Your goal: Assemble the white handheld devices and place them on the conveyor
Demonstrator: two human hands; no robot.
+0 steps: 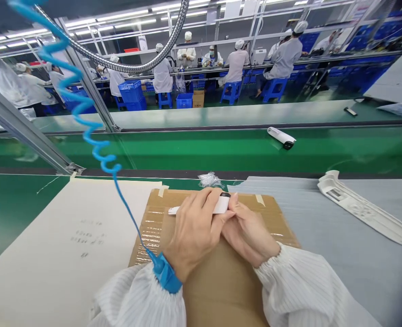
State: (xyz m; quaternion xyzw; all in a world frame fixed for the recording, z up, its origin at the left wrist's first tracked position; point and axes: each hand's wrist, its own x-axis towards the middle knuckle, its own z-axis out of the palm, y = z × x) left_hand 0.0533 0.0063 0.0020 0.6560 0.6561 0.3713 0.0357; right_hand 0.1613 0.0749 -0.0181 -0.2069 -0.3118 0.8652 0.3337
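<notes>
Between my hands is a long white plastic housing with a black end (pixel 220 207), held just above a sheet of brown cardboard (pixel 221 281). My left hand (pixel 196 222) wraps over it from the left, with its fingers covering most of the middle. At the black end, my right hand (pixel 250 229) grips the housing with thumb and fingers. A blue wrist strap (pixel 167 274) with a coiled cord (pixel 85 104) circles my left wrist. Much of the housing is hidden under my fingers.
A similar white device (pixel 281 137) lies on the green conveyor belt (pixel 187 150). To the right, a long white plastic shell (pixel 367 209) rests on grey foam sheeting (pixel 289 200). Crumpled clear plastic (pixel 210 180) sits behind the cardboard. A metal post (pixel 88 77) rises at left; co-workers sit beyond.
</notes>
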